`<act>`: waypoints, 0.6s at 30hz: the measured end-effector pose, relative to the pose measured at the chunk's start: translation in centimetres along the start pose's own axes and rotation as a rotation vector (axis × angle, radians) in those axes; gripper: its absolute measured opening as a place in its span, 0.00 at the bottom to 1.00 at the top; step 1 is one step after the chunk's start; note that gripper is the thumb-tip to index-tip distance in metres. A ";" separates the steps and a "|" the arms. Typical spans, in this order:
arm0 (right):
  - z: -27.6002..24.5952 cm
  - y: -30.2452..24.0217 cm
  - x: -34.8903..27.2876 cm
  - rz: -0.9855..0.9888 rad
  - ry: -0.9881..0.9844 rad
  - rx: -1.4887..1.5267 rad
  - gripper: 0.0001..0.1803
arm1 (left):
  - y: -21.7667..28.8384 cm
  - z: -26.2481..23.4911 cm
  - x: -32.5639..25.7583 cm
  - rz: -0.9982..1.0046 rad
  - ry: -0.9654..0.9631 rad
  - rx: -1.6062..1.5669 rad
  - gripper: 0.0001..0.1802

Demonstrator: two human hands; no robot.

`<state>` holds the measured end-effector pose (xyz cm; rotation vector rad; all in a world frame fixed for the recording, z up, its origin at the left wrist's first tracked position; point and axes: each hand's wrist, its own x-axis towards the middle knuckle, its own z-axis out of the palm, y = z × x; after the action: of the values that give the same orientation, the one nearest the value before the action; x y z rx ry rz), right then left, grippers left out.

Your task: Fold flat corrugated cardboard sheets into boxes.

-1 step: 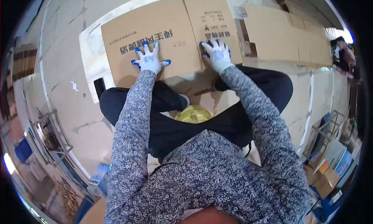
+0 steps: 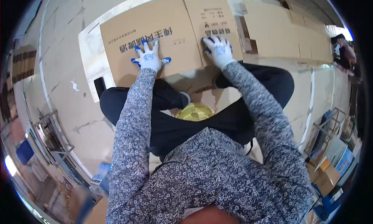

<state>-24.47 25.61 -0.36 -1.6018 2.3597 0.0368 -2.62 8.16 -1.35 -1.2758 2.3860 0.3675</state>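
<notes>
A flat brown cardboard carton [image 2: 171,18] with dark print lies in front of me, a fold line running between its wide left panel and its narrower right panel. My left hand [image 2: 149,57], in a white glove with blue fingertips, rests on the wide panel with its fingers spread. On the narrower panel, near its close edge, lies my right hand [image 2: 219,51] in a matching glove, palm down and fingers stretched out. Neither hand grips anything. Beneath the carton, a pale board [image 2: 91,49] shows along its left side.
A black phone [image 2: 100,86] lies on the board by my left knee. More flat cardboard [image 2: 272,33] sits to the right of the carton. Between my legs is a yellow round object [image 2: 195,112]. Metal racks [image 2: 56,136] stand at the left and right sides.
My right hand has shifted very slightly on the carton's narrow panel. My left hand stays in nearly the same place, fingers still spread.
</notes>
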 end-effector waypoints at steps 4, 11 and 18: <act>1.1 4.4 4.7 0.094 0.351 0.287 0.33 | -1.8 0.7 -0.8 -0.045 0.015 0.026 0.58; 1.1 19.5 8.5 0.229 0.035 0.498 0.31 | 0.2 -0.1 -0.1 -0.012 0.015 -0.028 0.57; -2.1 14.4 9.1 0.740 -0.105 1.243 0.26 | -1.4 -0.1 -0.9 -0.067 -0.007 -0.004 0.58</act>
<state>-41.21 22.48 -2.62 -0.1392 1.9729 -0.9366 -1.04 8.02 -0.85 -1.3499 2.3315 0.3561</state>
